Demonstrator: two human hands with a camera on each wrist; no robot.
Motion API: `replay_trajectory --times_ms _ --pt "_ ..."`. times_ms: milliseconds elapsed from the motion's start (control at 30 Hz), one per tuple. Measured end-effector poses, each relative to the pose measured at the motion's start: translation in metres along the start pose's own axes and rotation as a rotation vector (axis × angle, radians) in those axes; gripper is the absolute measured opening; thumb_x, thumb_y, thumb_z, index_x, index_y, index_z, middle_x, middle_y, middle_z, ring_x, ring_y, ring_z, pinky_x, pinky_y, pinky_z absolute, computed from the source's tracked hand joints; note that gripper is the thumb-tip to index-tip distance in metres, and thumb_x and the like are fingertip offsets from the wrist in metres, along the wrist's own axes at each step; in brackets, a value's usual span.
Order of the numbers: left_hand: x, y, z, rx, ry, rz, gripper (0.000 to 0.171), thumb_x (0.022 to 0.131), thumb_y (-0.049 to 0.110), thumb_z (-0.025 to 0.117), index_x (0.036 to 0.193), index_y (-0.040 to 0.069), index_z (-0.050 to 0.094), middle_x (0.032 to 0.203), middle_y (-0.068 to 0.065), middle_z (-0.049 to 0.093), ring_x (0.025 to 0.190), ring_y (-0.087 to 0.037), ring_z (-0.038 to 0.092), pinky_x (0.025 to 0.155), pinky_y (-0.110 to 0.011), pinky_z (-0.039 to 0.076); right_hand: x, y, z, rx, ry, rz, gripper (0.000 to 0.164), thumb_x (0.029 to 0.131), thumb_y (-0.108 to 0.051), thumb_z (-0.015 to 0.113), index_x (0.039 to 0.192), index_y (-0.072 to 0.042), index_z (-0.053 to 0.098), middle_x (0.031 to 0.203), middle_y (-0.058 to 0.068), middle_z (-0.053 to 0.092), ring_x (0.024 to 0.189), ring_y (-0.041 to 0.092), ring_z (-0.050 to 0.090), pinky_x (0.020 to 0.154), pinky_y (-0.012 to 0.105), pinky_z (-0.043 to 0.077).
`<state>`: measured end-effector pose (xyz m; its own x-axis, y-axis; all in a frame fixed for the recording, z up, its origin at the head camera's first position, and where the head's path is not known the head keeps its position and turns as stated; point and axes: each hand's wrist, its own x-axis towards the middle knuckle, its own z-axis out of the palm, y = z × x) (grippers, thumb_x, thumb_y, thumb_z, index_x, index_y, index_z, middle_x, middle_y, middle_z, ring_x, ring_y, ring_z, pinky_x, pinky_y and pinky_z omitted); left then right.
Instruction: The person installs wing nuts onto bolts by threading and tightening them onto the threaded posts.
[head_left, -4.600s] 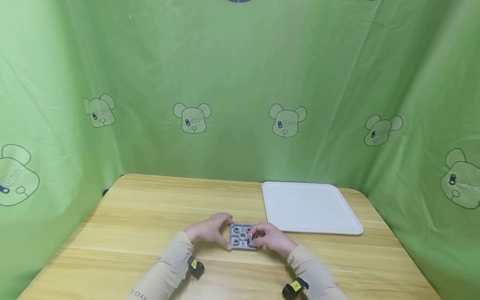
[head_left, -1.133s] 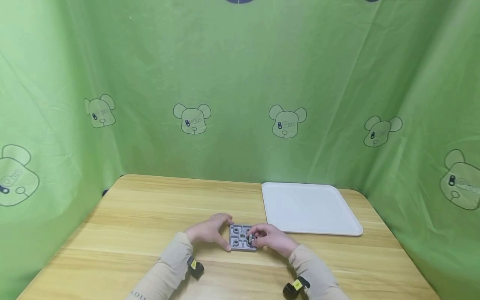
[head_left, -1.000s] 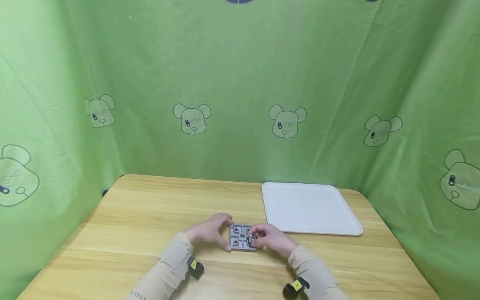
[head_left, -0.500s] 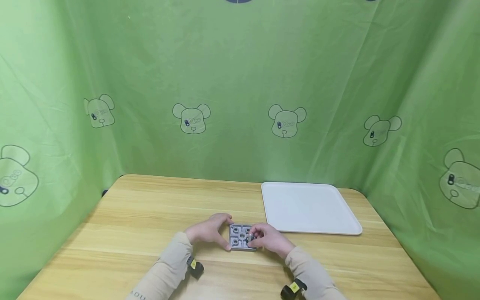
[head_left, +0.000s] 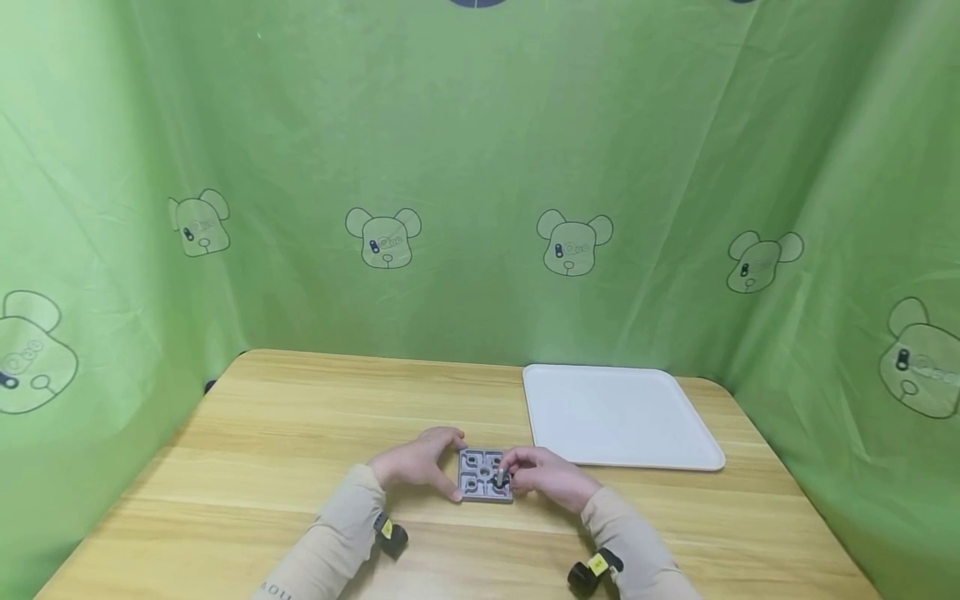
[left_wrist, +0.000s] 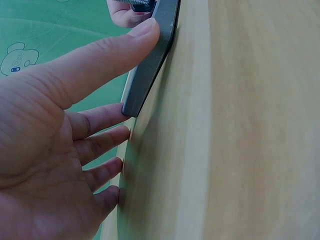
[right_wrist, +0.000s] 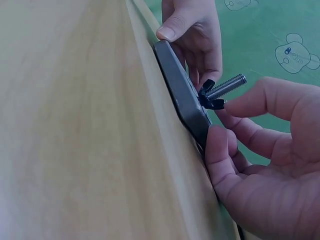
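Note:
A square grey metal plate with recessed corners lies near the front middle of the table. My left hand holds it by the left side, thumb at the near corner and index finger at the far one. A threaded bolt stands up out of the plate's near right recess, with a black wing nut low on it. The bent index fingertip of my right hand touches one wing of the nut. The right thumb lies at the plate's edge, a little apart from the nut.
A white tray sits at the back right of the wooden table, just beyond the right hand. Green printed curtains enclose the table on the back and sides. Each wrist wears a black camera on a strap.
The right fingers have shifted around the wing nut; thumb and index finger were closer together half a second ago and are now apart. The left hand and plate keep their place.

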<state>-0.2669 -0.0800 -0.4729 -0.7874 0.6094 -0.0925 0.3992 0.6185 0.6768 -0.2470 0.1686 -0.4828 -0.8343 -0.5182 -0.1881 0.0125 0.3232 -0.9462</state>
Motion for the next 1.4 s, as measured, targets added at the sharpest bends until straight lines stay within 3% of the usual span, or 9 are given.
replay_trajectory --times_ms 167,400,800,1400 --pt "0.000 0.001 -0.001 0.003 0.002 0.002 0.079 0.054 0.035 0.081 0.121 0.010 0.048 0.142 -0.006 0.034 0.133 -0.028 0.026 0.112 -0.049 0.018 0.000 -0.001 0.000 0.020 0.019 0.014 0.023 0.077 -0.006 0.052 0.098 0.003 0.056 0.103 0.012 0.057 0.087 0.017 0.054 0.074 0.028 0.050" --pt "0.000 0.000 -0.001 0.006 -0.001 -0.002 0.078 0.055 0.036 0.081 0.121 0.011 0.048 0.142 -0.007 0.034 0.133 -0.028 0.026 0.112 -0.049 0.018 -0.001 -0.003 0.004 0.006 0.039 0.009 0.024 0.078 -0.005 0.052 0.100 0.004 0.057 0.100 0.011 0.057 0.083 0.016 0.053 0.070 0.026 0.049" --pt "0.002 -0.001 0.000 0.015 0.004 -0.001 0.077 0.055 0.036 0.081 0.120 0.010 0.049 0.141 -0.007 0.035 0.132 -0.028 0.027 0.112 -0.048 0.019 -0.004 -0.008 0.007 -0.023 0.052 -0.001 0.035 0.069 -0.001 0.060 0.104 0.000 0.059 0.083 0.005 0.048 0.077 0.015 0.045 0.063 0.023 0.045" --pt "0.002 0.000 0.000 0.009 0.003 0.001 0.075 0.055 0.034 0.081 0.119 0.010 0.049 0.141 -0.008 0.035 0.132 -0.028 0.027 0.111 -0.048 0.019 -0.004 -0.013 0.016 -0.158 0.142 -0.022 0.026 0.066 -0.006 0.069 0.088 0.003 0.058 0.077 0.004 0.050 0.069 0.013 0.044 0.051 0.020 0.043"
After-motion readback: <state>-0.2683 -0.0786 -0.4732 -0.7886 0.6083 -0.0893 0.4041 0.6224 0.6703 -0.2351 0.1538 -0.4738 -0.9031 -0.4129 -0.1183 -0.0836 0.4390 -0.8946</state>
